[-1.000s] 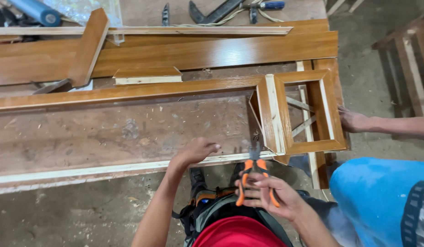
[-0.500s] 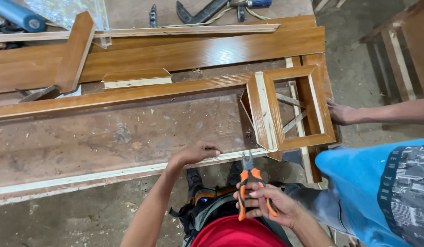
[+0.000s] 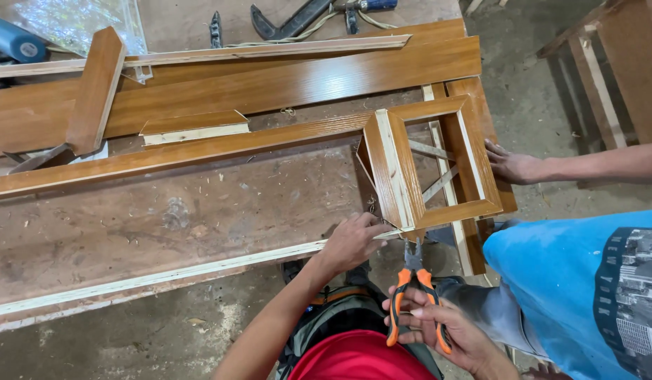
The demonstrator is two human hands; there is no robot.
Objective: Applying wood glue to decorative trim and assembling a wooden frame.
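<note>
A long varnished wooden frame (image 3: 220,144) lies on the workbench, with a small square section at its right end (image 3: 439,162). My left hand (image 3: 350,243) rests on the pale near rail of the frame (image 3: 164,276), close to the corner joint. My right hand (image 3: 439,327) grips a pair of orange-handled pliers (image 3: 414,292), jaws pointing up at the frame's lower right corner, just short of it. Another person's hand (image 3: 512,167) presses on the frame's right side.
Loose varnished boards (image 3: 291,81) and an upright offcut (image 3: 93,88) lie at the back. A short trim piece (image 3: 192,127) sits on the frame. Clamps and tools (image 3: 291,21) lie at the far edge. A person in a blue shirt (image 3: 586,288) stands at right. Sawdust covers the bench (image 3: 150,218).
My left hand has slid right along the near rail toward the corner. The pliers stay in my right hand, near the corner joint. The view has shifted a little.
</note>
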